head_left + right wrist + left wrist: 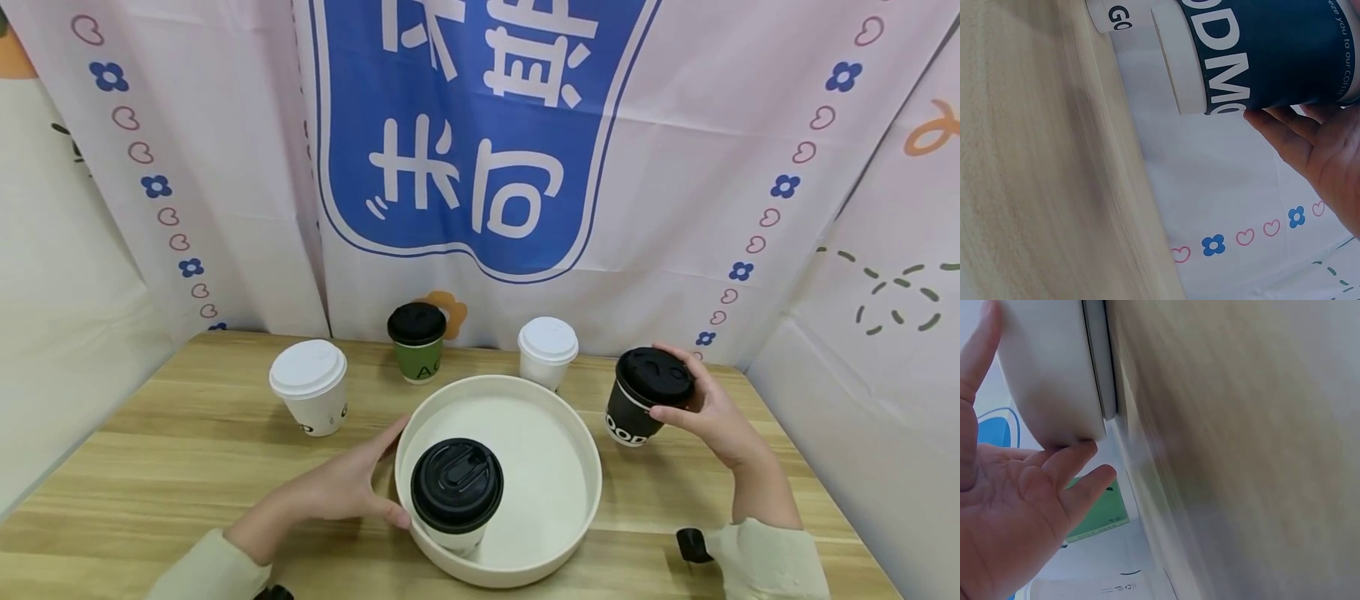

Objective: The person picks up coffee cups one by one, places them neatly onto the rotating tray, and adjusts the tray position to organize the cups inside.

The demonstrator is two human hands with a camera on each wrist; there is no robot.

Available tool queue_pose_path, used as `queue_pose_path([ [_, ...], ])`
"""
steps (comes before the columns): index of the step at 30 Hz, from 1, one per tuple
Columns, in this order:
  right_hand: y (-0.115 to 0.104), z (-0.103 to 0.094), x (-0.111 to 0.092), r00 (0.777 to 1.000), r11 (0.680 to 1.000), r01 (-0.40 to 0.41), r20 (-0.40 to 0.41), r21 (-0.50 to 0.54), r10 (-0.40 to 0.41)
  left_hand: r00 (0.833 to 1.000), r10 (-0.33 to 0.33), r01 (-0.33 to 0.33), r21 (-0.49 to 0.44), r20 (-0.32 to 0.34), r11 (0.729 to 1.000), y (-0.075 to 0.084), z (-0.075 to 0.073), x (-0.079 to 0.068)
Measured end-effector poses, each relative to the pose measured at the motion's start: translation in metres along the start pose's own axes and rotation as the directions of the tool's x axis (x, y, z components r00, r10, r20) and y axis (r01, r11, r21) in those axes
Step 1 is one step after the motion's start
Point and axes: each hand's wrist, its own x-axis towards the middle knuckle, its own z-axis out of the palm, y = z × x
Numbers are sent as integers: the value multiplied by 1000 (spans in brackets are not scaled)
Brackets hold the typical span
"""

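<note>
My right hand point(716, 421) grips a dark paper coffee cup point(632, 407) with a black lid and white lettering, thumb on the near side. In the right wrist view, the cup's white base point(1179, 59) is raised off the table. My left hand point(348, 483) rests against the left side of a round cream tray point(543, 467), thumb and fingers spread along its outer wall. The left wrist view has its fingertips point(1088, 448) touching that wall point(1054, 375). Inside the tray, at its left, stands a white cup with a black sip lid point(457, 487).
Behind the tray stand a green cup with a black lid point(417, 346) and a white cup with a white lid point(547, 350). Another white-lidded white cup point(309, 387) stands at the left. A printed curtain point(675, 167) borders the wooden table point(187, 433) at the back.
</note>
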Motion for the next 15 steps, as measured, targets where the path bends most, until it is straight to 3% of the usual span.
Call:
queue_pose_path([
  [15, -4, -2, -1, 1000, 1000, 23, -7, 7, -23, 998, 17, -17, -12, 64, 1000, 3, -7, 2],
])
